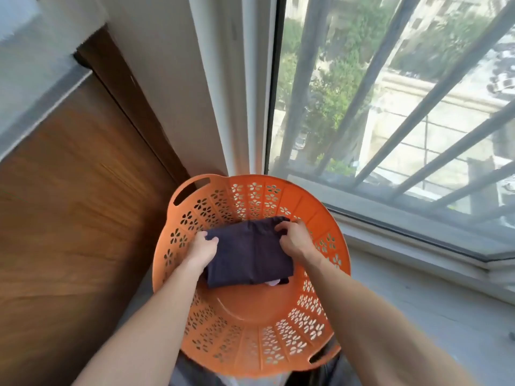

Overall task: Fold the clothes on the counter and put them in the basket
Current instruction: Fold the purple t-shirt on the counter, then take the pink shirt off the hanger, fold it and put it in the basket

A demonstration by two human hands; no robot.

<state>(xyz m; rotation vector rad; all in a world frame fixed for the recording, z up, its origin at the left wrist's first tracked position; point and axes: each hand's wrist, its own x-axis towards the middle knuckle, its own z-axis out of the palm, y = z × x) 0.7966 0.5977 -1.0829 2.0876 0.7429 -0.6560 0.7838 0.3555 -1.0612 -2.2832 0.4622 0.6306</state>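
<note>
There is one orange basket [252,312], with two handle slots in its rim, one at the far left [191,191] and one at the near right [320,358]. One folded dark garment [250,254] is in it, and one small pale scrap of cloth [274,283] shows under its near edge. There are two hands, the left hand [202,247] and the right hand [294,238], each gripping one side of the garment. There is one window [390,107], with several slanting bars.

Pretty tight in there. The basket [306,207] wall curves up just outside the left hand [201,247] and the right hand [294,240], and the dark cloth [250,254] fills the gap between them. Back toward the wrists the basket floor's bare, and straight up is open. Cabinet [69,218] past the left hand, window [390,107] past the right.
</note>
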